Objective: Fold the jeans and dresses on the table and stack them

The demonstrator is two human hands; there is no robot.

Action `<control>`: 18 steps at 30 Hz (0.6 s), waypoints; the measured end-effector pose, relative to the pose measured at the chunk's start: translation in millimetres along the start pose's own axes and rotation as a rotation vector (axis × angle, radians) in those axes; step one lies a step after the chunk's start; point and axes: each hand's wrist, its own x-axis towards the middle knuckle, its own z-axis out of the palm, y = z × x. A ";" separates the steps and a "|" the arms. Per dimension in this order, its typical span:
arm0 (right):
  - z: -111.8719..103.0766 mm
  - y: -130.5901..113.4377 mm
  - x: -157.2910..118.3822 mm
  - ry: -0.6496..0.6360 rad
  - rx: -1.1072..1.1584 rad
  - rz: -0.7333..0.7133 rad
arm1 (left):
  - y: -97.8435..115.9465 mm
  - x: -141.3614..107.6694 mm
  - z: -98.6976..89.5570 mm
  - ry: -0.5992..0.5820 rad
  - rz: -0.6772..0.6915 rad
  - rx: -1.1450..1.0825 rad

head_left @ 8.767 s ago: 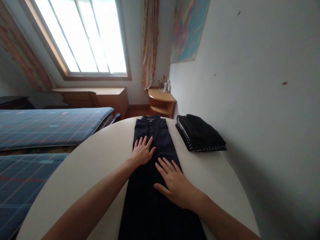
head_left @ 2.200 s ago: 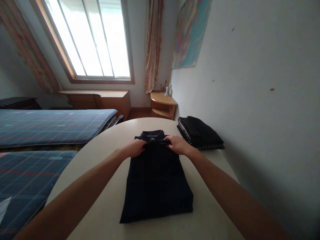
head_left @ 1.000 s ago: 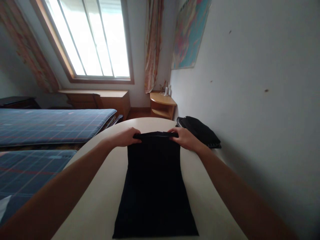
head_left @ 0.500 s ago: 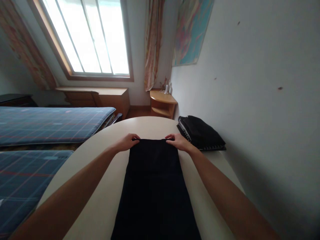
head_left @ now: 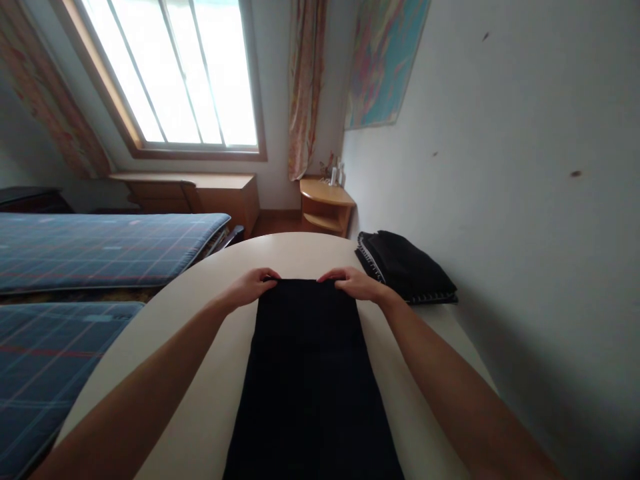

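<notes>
A long piece of black cloth point(head_left: 313, 373) lies lengthwise on the pale round table point(head_left: 195, 387), wider toward me and running off the bottom of the view. At its far left corner, my left hand point(head_left: 253, 287) pinches the edge between thumb and fingers. My right hand point(head_left: 357, 283) grips the far right corner, with its index finger stretched along the far edge. Between the two hands the far edge is nearly straight. What kind of garment or cloth it is cannot be made out.
A folded black stack of cloth point(head_left: 407, 267) with white stitching on its edges sits at the table's right, against the wall point(head_left: 525, 253). Plaid mattresses point(head_left: 110, 247) border the table on the left. A wooden corner shelf point(head_left: 327, 193) stands beyond the far edge.
The right hand's index finger has reached farther left along the cloth's far edge. The left hand keeps its hold, and the cloth lies almost as before.
</notes>
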 end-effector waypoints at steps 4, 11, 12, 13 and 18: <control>-0.3 -6.1 -1.5 -0.010 -0.096 -0.019 | 5.6 -8.8 1.9 0.012 0.041 -0.038; -0.3 -7.8 5.4 0.111 -0.153 -0.171 | 0.4 -2.3 2.2 0.117 0.033 0.084; 1.6 -5.2 9.0 0.135 -0.186 -0.155 | -1.5 -0.4 3.6 0.126 0.022 0.099; 3.8 -2.3 12.4 0.150 -0.215 -0.139 | -3.4 0.9 5.3 0.131 0.010 0.110; 11.8 10.8 16.1 0.218 -0.368 -0.049 | -9.8 -1.6 11.5 0.171 -0.074 0.152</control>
